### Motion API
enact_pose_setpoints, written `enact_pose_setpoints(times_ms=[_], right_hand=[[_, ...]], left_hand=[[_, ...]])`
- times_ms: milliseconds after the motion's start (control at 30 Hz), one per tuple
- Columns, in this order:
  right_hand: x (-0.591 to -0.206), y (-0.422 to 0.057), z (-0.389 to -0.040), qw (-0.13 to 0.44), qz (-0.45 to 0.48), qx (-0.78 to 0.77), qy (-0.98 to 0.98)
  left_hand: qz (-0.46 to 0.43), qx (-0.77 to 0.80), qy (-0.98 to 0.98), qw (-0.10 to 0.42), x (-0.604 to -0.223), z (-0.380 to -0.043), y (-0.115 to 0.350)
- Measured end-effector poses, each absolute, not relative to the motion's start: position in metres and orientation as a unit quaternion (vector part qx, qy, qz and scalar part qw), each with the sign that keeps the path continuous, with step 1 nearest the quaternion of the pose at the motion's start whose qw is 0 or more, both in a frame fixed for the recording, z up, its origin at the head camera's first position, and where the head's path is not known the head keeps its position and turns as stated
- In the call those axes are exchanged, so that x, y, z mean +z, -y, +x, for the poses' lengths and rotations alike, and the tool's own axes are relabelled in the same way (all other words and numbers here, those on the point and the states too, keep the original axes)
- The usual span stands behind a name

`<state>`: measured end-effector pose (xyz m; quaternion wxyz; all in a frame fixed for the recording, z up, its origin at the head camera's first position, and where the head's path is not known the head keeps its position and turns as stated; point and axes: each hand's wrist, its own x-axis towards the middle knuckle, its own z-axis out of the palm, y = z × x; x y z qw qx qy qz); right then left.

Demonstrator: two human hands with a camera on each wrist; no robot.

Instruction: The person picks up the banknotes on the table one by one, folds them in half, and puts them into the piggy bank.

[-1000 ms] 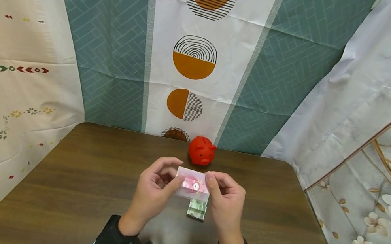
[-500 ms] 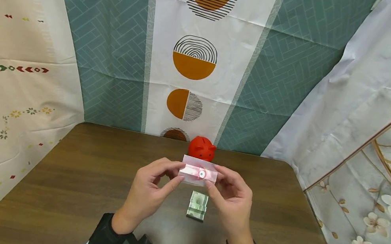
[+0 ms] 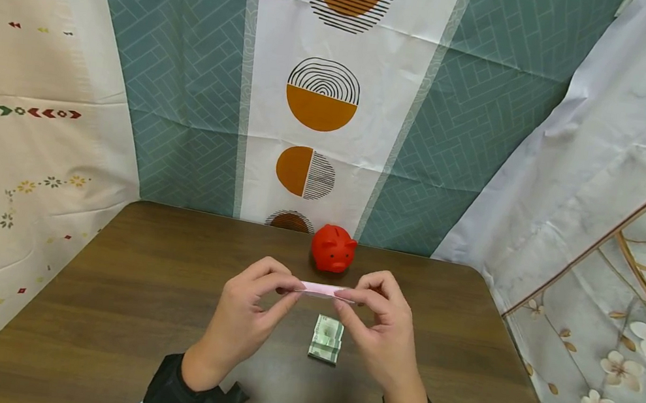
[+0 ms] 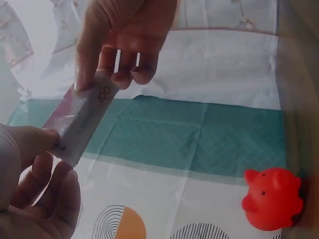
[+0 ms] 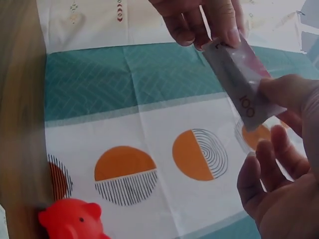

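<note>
- The left hand (image 3: 243, 314) pinches the left end of a pink banknote (image 3: 322, 290) between thumb and curled fingers, above the middle of the brown table (image 3: 112, 291).
- The right hand (image 3: 380, 329) pinches the banknote's right end the same way, thumb on the near side and fingertips behind.
- From the head view the banknote shows almost edge-on, as a thin pale pink strip stretched level between the two hands, clear of the tabletop.
- In the left wrist view the banknote (image 4: 79, 122) carries the printed number "100" near the right hand's fingertips (image 4: 122, 79); a further small mark by the left thumb is too blurred to read.
- In the right wrist view the banknote (image 5: 241, 84) again shows "100" close to the right thumb; its face is grey-white with a pink patch.
- A folded greenish banknote (image 3: 326, 338) lies flat on the table just below the held one, towards the near edge; its print is too small to read.
- A red piggy bank (image 3: 333, 248) stands near the far edge of the table, just beyond the hands, snout facing the person.
- Patterned cloths hang behind and beside the table: teal herringbone with a white strip of orange circles (image 3: 320, 99); they bear no legible writing.
</note>
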<state>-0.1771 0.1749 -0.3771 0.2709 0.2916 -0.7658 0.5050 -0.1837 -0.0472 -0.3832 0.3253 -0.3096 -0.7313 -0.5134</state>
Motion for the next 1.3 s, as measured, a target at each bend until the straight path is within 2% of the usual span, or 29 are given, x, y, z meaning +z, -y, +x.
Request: enact_pose_setpoints(times_ms=[100, 300, 567, 1000, 1300], right_hand=[[-0.377, -0.175, -0.178, 0.255, 0.309, 0.529, 0.748], [-0.381, -0.166, -0.177, 0.196, 0.359, 0.594, 0.692], [-0.391, -0.15, -0.177, 0.21, 0.381, 0.63, 0.643], [-0.392, -0.142, -0.176, 0.239, 0.382, 0.634, 0.629], [-0.393, -0.145, -0.177, 0.247, 0.384, 0.653, 0.604]], left_hand=[[-0.325, -0.532, 0.715, 0.314, -0.384, -0.185, 0.046], [-0.353, -0.597, 0.681, 0.236, -0.388, -0.182, 0.04], [-0.348, -0.654, 0.646, 0.181, -0.393, -0.177, 0.032], [-0.376, -0.672, 0.601, 0.216, -0.392, -0.177, 0.027], [-0.367, -0.692, 0.584, 0.215, -0.395, -0.178, 0.029]])
